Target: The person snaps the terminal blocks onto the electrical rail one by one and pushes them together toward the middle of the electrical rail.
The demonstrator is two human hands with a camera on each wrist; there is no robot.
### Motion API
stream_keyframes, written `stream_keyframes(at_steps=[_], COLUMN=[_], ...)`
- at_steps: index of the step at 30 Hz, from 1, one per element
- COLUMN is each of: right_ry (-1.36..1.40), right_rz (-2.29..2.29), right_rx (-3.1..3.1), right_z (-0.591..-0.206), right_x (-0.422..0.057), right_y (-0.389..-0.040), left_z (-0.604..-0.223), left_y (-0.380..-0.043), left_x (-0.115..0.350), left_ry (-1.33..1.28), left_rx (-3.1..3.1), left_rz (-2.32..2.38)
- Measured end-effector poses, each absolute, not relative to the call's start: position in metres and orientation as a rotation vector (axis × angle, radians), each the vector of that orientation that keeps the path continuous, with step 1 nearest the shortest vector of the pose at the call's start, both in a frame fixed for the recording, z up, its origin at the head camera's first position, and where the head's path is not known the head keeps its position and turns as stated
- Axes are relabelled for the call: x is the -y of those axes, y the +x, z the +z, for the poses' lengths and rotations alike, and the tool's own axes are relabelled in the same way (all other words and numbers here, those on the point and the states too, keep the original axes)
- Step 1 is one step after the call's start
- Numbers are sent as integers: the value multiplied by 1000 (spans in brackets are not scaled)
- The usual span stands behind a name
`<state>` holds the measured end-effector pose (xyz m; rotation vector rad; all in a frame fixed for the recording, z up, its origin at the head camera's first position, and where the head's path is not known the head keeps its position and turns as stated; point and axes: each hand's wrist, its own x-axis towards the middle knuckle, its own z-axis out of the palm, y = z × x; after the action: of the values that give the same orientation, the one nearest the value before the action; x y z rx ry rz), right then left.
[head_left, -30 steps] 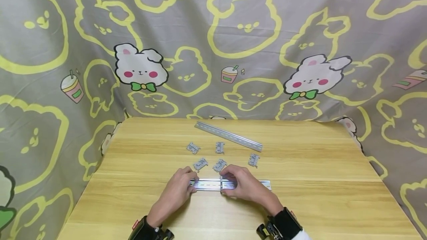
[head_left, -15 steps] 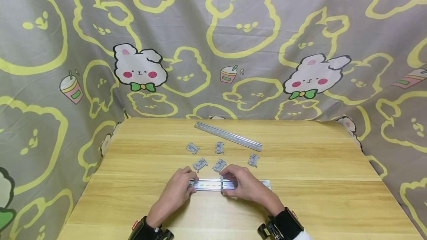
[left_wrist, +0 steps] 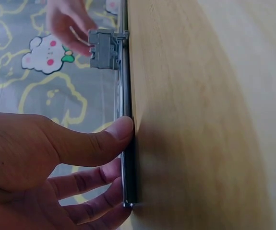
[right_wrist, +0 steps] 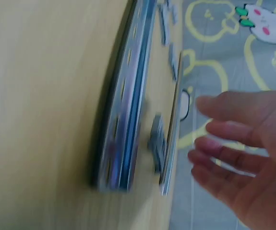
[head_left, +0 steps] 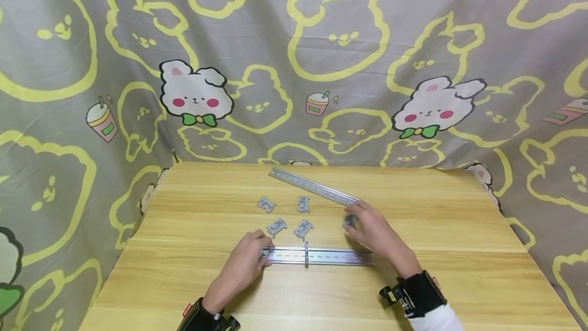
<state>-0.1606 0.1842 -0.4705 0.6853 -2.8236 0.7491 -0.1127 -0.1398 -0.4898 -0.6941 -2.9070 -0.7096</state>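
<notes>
A slotted metal DIN rail (head_left: 340,257) lies across the near part of the table. My left hand (head_left: 244,262) grips its left end, with the thumb (left_wrist: 121,128) on the near edge and the fingers on the far side. A grey terminal block (left_wrist: 104,49) stands upright on the rail, near its middle. My right hand (head_left: 378,234) hovers over a loose grey terminal block (right_wrist: 157,143) at the right. In the right wrist view its fingers are spread and apart from that block, with nothing between them.
Several loose terminal blocks, one a grey terminal block (head_left: 303,229), lie behind the near rail. A second DIN rail (head_left: 312,185) lies slanted farther back, its right end close to my right hand. A patterned curtain (head_left: 257,40) stands behind the wooden table (head_left: 206,188).
My right hand has let go of the terminal block on the rail and moved right and away from me to the loose block. My left hand stays on the rail.
</notes>
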Motion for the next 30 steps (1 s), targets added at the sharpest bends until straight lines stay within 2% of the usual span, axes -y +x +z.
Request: stream_keyframes(at_steps=[15,30], right_ry=[624,680], right_rz=[539,546], right_rx=[2940,2928], right_z=[-480,-484], right_x=[-184,-184], right_y=[-171,-172], left_z=[-488,-488], left_y=[-112,-112], left_x=[140,140], left_ry=[-683,-689], left_rx=[2926,2914], left_rz=[-721,-705])
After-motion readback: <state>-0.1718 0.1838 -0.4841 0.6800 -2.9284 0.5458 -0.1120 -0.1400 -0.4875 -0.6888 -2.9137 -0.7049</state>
